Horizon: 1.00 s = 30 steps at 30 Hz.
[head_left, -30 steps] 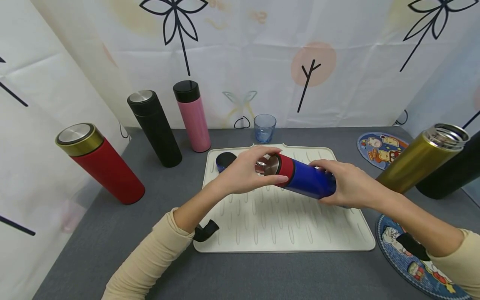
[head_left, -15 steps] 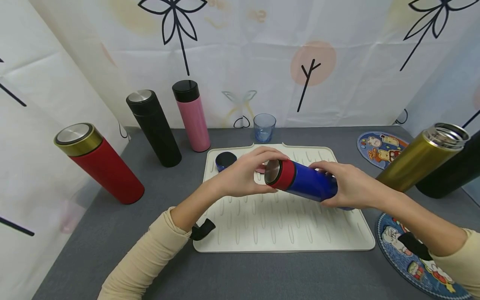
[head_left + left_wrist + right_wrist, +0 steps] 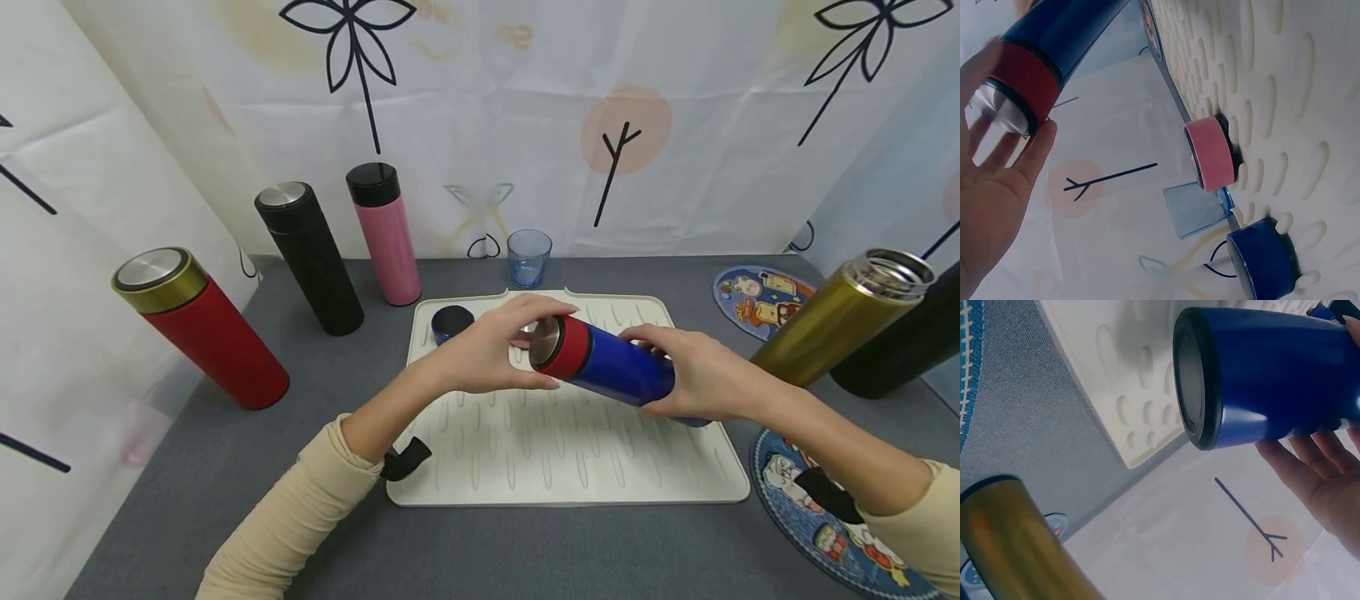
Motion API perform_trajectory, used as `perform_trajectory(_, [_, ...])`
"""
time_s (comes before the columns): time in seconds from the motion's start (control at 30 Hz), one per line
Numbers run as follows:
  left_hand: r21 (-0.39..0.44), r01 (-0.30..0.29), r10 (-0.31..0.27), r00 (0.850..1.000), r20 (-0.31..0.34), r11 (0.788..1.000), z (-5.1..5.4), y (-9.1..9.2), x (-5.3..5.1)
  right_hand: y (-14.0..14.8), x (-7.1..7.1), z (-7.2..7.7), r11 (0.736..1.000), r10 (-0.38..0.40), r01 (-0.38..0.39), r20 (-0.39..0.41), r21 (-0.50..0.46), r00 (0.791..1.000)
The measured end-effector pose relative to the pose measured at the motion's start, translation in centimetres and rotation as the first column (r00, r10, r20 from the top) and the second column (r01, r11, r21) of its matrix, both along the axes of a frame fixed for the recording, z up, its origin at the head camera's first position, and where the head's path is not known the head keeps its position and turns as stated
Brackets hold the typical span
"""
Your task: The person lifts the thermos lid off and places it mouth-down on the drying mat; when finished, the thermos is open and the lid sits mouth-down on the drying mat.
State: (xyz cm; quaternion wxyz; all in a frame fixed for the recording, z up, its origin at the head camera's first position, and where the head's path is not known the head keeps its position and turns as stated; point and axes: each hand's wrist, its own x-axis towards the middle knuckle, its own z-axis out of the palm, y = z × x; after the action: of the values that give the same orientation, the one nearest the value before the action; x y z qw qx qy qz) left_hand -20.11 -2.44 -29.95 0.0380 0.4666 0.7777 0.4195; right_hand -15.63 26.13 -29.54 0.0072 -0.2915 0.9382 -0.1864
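Around tilted bottle (image 3: 618, 364), left grip (image 3: 491, 348), right grip (image 3: 707, 373)

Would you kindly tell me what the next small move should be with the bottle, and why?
Probably a small twist of the red cap by the left hand, since its thumb and fingers are around it while the right hand holds the blue bottle; which way to turn, the views don't show.
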Motion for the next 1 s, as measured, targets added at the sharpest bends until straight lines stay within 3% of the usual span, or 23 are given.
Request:
perform_trajectory(0.1, [-0.021,0.045,-0.046,0.998,-0.042,0.999,0.0,-0.1,-0.2,0.1,0.0,0.0,1.0,0.004,-0.004,0.017,0.002,1.0])
perform_trajectory(0.27, [-0.015,0.063,-0.063,0.997,-0.038,0.998,0.0,-0.2,-0.2,0.1,0.1,0.0,1.0,0.007,-0.007,0.026,0.0,1.0])
perform_trajectory(0.47, [0.031,0.007,-0.007,1.0,0.008,1.0,0.0,-0.1,0.0,0.0,0.1,0.1,1.0,-0.011,0.011,0.006,0.008,1.0])
perform_trajectory(0.67, [0.07,-0.093,0.084,0.99,0.115,0.993,0.1,0.2,0.3,-0.2,0.2,0.0,0.999,-0.033,0.034,-0.046,0.021,0.998])
perform_trajectory(0.77, [0.056,-0.17,0.155,0.965,0.21,0.984,0.3,0.4,0.5,-0.4,0.3,-0.1,0.998,-0.057,0.059,-0.079,0.025,0.995])
perform_trajectory(0.9, [0.005,-0.275,0.257,0.906,0.335,0.961,0.7,0.6,0.7,-0.6,0.5,-0.2,0.995,-0.093,0.098,-0.137,0.029,0.986])
perform_trajectory(1.0, [-0.014,-0.319,0.298,0.867,0.399,0.948,0.9,0.6,0.8,-0.7,0.7,-0.4,0.992,-0.114,0.121,-0.192,0.022,0.975])
